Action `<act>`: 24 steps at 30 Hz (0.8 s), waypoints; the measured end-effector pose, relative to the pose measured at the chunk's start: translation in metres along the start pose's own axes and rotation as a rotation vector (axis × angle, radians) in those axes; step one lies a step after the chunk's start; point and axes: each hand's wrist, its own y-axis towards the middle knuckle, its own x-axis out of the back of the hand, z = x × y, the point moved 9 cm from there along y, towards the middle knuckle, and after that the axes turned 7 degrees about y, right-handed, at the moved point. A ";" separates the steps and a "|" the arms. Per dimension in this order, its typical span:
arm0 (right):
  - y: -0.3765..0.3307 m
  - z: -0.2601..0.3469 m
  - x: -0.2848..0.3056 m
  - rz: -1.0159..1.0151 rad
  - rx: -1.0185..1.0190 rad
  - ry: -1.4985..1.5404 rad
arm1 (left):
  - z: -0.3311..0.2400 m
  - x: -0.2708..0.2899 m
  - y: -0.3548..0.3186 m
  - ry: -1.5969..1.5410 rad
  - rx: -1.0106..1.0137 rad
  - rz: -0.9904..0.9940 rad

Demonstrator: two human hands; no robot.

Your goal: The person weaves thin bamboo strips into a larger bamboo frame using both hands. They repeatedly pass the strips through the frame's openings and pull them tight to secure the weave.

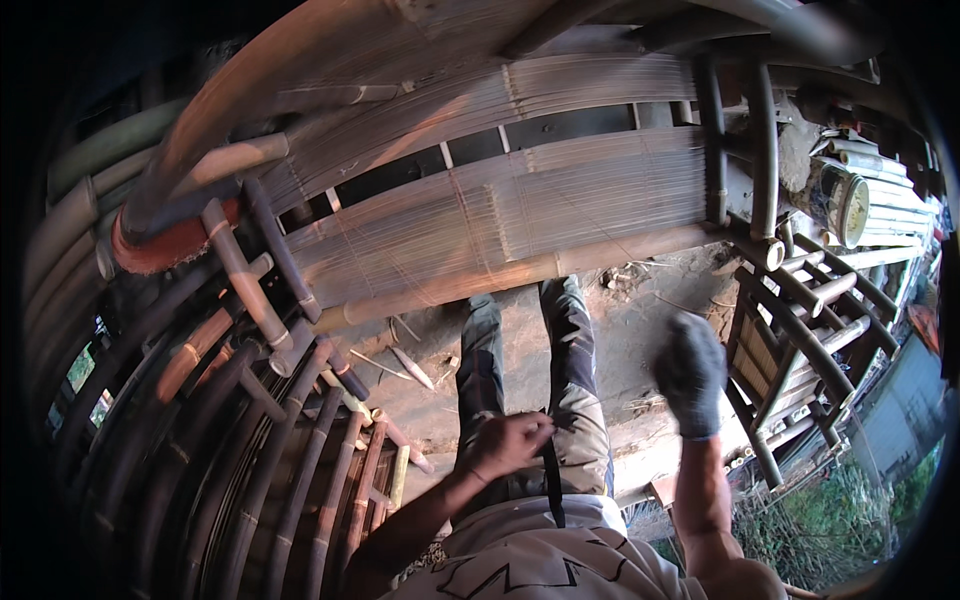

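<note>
Nearest the camera, at six o'clock, is a light shirt with a dark jagged-line print, its cloth soft and creased. The biggest thing beyond it is a slatted bamboo bench filling ten to one o'clock, its thin strips laid close side by side, with smooth round poles along its edge. A rack of dark bamboo poles crowds seven to nine o'clock, glossy and ringed at the joints; a bamboo frame stands at three to four, its cut ends round and hollow. Worn, wrinkled trousers run from the lap toward the bench. At four o'clock the right hand, in a grey glove, hangs apart from the frame; it is blurred, so I cannot tell whether its fingers are spread or pressed together. The bare left hand is over the lap near six, fingers curled beside the upper end of a narrow black strap; whether they pinch it is unclear. The strap lies at half past five, flat and matt; I'd judge it handles best in a flat thumb-and-forefinger pinch, untwisted, the bare fingertips feeling its edge. Smallest is a pointed stick on the ground between seven and eight.
</note>
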 end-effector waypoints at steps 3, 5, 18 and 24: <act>0.007 0.032 0.142 -0.063 0.011 -0.039 | 0.070 0.040 0.003 -0.004 0.063 -0.081; 0.001 0.026 0.263 -0.287 -0.067 -0.526 | 0.126 0.060 0.000 0.165 0.187 0.001; 0.212 -0.014 0.138 -0.414 0.704 -1.387 | -0.034 0.100 0.249 0.612 -0.098 -0.322; 0.272 -0.045 0.102 0.068 0.467 -1.023 | -0.168 0.008 0.395 1.069 -0.573 -0.212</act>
